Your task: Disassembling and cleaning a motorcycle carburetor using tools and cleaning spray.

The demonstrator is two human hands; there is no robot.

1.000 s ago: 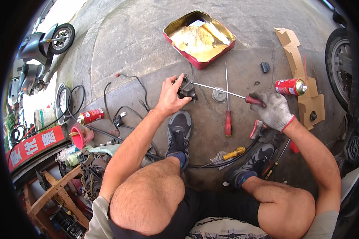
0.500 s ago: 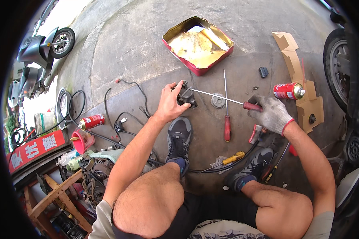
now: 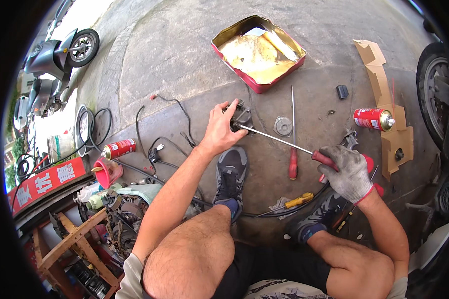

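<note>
My bare left hand (image 3: 221, 127) is closed around a small dark metal part that looks like a carburetor (image 3: 242, 117), held above the floor just beyond my left shoe. My fingers hide part of it. In a grey-white work glove, my right hand (image 3: 348, 172) grips the red handle of a long screwdriver (image 3: 279, 140). Its shaft slants up to the left, and the tip meets the carburetor's lower side near my left thumb. A second red-handled screwdriver (image 3: 293, 162) lies on the floor between my hands, beside a grey round metal cover (image 3: 283, 126).
Beyond my hands sits a red tin tray (image 3: 257, 83) with liquid in it. Red spray cans (image 3: 371, 119) (image 3: 118, 148), opened cardboard (image 3: 399, 142), pliers (image 3: 351, 138), a yellow-handled screwdriver (image 3: 299, 200) and cables (image 3: 182, 112) lie around. Motorcycle wheels (image 3: 436, 94) stand at right.
My right hand and the screwdriver handle have come lower, so the shaft slants more steeply. The tip has shifted lower on the carburetor, and my left hand has turned it slightly. The whole view has shifted a little.
</note>
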